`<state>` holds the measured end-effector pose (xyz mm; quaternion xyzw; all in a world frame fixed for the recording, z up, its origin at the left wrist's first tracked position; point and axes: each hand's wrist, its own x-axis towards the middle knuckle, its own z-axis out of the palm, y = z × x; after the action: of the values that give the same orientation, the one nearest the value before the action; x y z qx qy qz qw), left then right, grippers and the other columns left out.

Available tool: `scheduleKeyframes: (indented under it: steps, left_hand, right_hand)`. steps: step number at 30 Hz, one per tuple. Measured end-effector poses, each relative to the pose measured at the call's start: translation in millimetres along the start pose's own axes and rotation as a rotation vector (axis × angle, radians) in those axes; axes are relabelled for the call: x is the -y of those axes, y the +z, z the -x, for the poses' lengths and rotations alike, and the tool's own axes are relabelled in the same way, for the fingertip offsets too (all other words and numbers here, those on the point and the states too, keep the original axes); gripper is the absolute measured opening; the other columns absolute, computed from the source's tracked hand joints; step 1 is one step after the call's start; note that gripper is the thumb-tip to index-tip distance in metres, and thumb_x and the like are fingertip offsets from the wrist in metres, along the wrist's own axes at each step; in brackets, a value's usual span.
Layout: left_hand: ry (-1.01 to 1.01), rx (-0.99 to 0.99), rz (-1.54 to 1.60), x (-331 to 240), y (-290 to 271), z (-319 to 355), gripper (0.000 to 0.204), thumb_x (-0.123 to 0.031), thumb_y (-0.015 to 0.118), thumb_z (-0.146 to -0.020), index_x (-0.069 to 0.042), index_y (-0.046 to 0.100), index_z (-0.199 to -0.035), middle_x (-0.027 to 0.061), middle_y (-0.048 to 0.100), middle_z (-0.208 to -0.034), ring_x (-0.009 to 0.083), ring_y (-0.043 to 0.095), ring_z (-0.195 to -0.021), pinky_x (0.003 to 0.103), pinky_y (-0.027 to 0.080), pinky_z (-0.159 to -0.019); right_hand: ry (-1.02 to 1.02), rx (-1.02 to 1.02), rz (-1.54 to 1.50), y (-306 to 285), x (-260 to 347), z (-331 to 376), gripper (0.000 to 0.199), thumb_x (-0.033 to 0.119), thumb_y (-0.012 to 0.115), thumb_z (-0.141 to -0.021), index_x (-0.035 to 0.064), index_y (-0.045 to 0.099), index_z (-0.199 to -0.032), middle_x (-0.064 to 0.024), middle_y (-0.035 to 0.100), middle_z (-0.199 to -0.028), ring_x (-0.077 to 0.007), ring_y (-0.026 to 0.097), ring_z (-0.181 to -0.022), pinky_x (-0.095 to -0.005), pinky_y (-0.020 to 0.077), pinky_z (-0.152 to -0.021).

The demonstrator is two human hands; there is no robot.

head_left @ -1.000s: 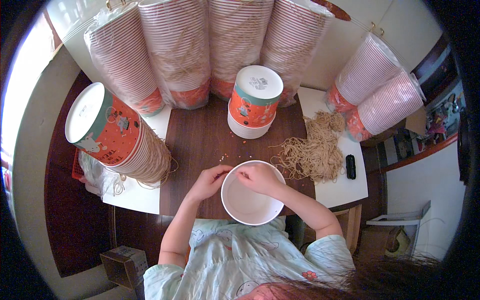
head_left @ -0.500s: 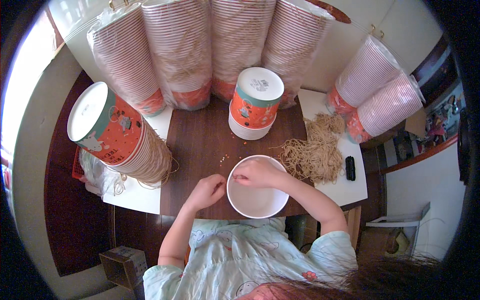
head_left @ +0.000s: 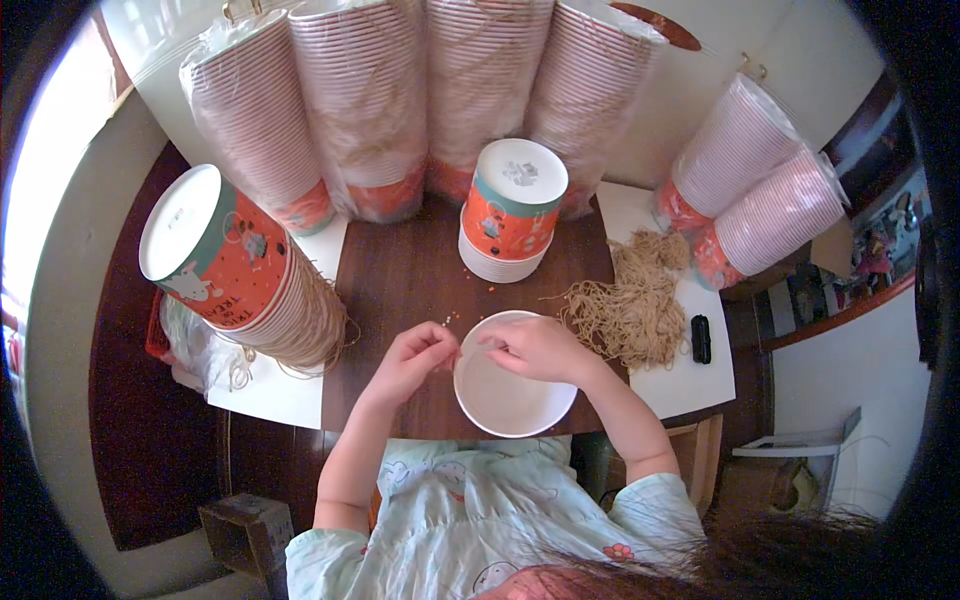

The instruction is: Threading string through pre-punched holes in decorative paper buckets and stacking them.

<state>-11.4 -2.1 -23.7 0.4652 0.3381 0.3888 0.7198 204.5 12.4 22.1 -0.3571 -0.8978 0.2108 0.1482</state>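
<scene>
White cup (head_left: 512,395), both hands' fingers (head_left: 452,348) at rim

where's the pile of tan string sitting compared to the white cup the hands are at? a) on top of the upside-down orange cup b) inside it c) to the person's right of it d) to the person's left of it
c: the pile of tan string lies on the table to the person's right of the white cup, beside the right hand, not in the cup.
</scene>
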Motion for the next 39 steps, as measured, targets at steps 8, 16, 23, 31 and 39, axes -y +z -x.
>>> scheduleKeyframes:
  steps: [8, 16, 23, 31, 39]
  left_hand:
    - [0.043, 0.062, -0.289, 5, 10, -8, 0.008, -0.006, 0.057, -0.08, 0.0, 0.057, -0.087, -0.0043, 0.053, -0.072, 0.0014, 0.046, -0.064, 0.017, 0.039, -0.058]
    - [0.015, 0.114, -0.281, 4, 5, -3, 0.004, -0.005, 0.056, -0.081, -0.002, 0.055, -0.084, -0.0045, 0.052, -0.073, 0.0016, 0.045, -0.067, 0.017, 0.039, -0.058]
    - [0.042, 0.174, -0.28, 6, -3, 1, 0.003, -0.004, 0.054, -0.081, -0.002, 0.054, -0.084, -0.004, 0.051, -0.075, 0.0021, 0.045, -0.069, 0.018, 0.039, -0.059]
    - [0.031, 0.133, -0.309, 3, -5, 6, 0.004, -0.006, 0.054, -0.083, -0.002, 0.052, -0.083, -0.0026, 0.052, -0.076, 0.003, 0.047, -0.071, 0.018, 0.04, -0.061]
    - [0.001, 0.03, -0.138, 13, -8, 6, 0.006, -0.007, 0.053, -0.084, -0.003, 0.049, -0.082, -0.0016, 0.053, -0.076, 0.0037, 0.049, -0.069, 0.019, 0.041, -0.061]
  right_hand:
    - [0.068, -0.108, -0.512, 0, 5, -1, 0.014, 0.003, 0.054, -0.073, 0.005, 0.055, -0.086, -0.0087, 0.054, -0.077, -0.0244, 0.056, -0.071, -0.0332, 0.0448, -0.063]
    - [-0.05, -0.189, -0.12, 24, 10, 4, 0.013, 0.007, 0.059, -0.07, 0.0046, 0.058, -0.083, -0.0089, 0.053, -0.087, -0.0246, 0.054, -0.084, -0.0353, 0.0444, -0.074]
    - [-0.034, -0.315, -0.032, 37, 16, 1, 0.016, 0.012, 0.064, -0.067, 0.0061, 0.058, -0.08, -0.0064, 0.054, -0.085, -0.0246, 0.056, -0.078, -0.0347, 0.0458, -0.071]
    - [-0.015, -0.338, -0.063, 36, 19, -2, 0.009, 0.011, 0.063, -0.067, 0.0074, 0.057, -0.072, -0.005, 0.055, -0.077, -0.0241, 0.056, -0.076, -0.0351, 0.0453, -0.069]
    - [0.082, -0.303, -0.121, 42, 40, 2, 0.009, 0.015, 0.062, -0.068, 0.0094, 0.056, -0.071, -0.0042, 0.054, -0.077, -0.0228, 0.056, -0.076, -0.0354, 0.0437, -0.069]
